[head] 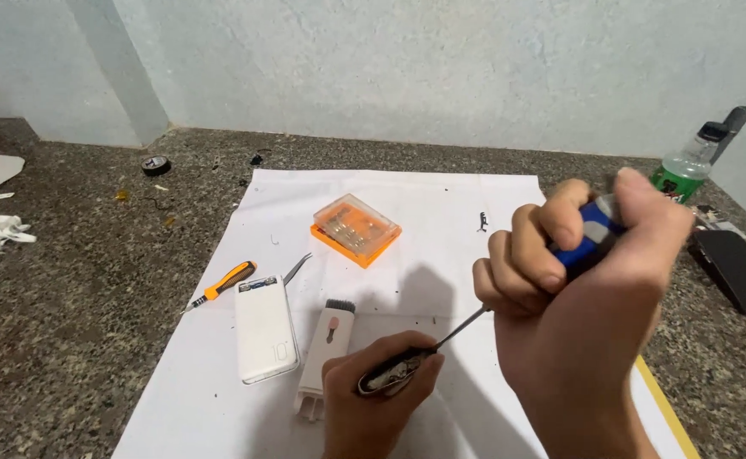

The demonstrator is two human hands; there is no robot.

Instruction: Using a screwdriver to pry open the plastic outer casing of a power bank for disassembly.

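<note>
Blue-and-grey-handled screwdriver (589, 236) sits clenched in the right hand (585, 314), its thin metal shaft slanting down to a small dark, metal-edged part (392, 374) that the left hand (371, 399) grips low over the white paper sheet (441, 204); the step looks like working the tip into that part, so the next move calls for a steady hold and light pressure. Left of it lie a white rectangular power bank (264, 327), an orange-handled screwdriver (222, 283) and a clear orange bit case (356, 228); a green-labelled bottle (686, 170) stands far right
</note>
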